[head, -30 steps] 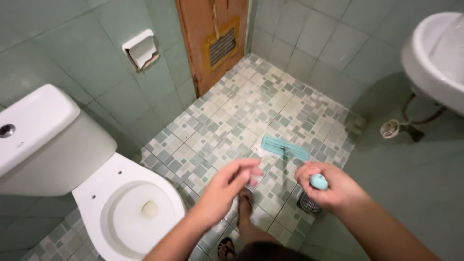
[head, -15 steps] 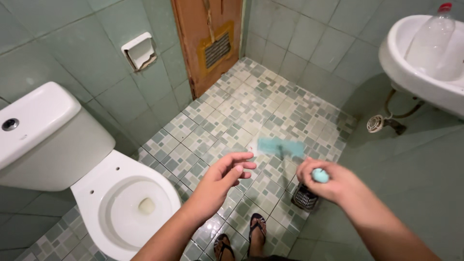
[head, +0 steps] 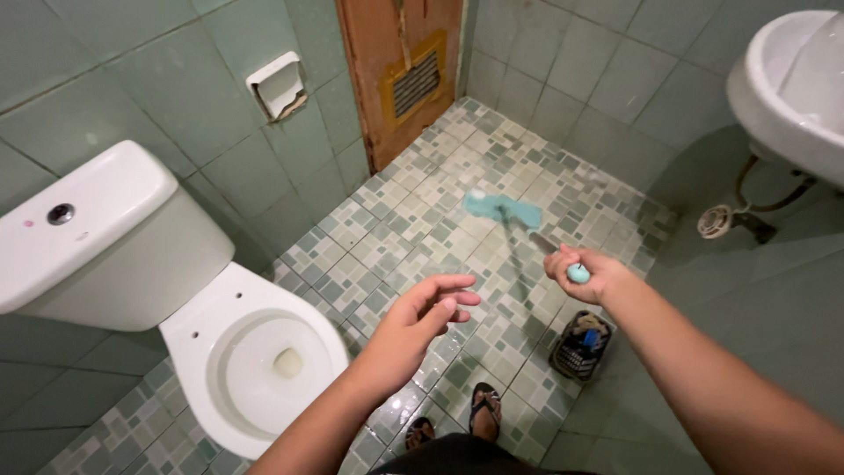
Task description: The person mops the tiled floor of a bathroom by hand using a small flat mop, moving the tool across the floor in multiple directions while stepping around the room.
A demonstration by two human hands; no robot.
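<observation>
The right hand [head: 587,273] is wrapping tight around the round blue end of a mop handle [head: 578,274], holding it at the very top so the long stick is reaching far out across the floor. The flat blue mop head [head: 503,209] is lying down on the checkered floor tiles [head: 413,220], well away from the feet and closer to the brown door [head: 400,70]. The stick is looking blurry, so its exact line is hard to tell. The left hand [head: 422,321] is holding nothing; its fingers are spread loosely and hanging in the air, apart from the mop and over the floor beside the toilet. The white toilet bowl [head: 255,361] is sitting just to the left with no lid over it, and its tank [head: 88,229] is leaning against the green wall. A small dark basket [head: 580,345] is standing on the floor right under the right arm, near the feet in sandals [head: 485,406], so it is crowding that side. A white sink [head: 782,88] is sticking out at the upper right, with its drain pipe [head: 730,220] below. An empty paper holder [head: 278,85] is hanging on the wall.
</observation>
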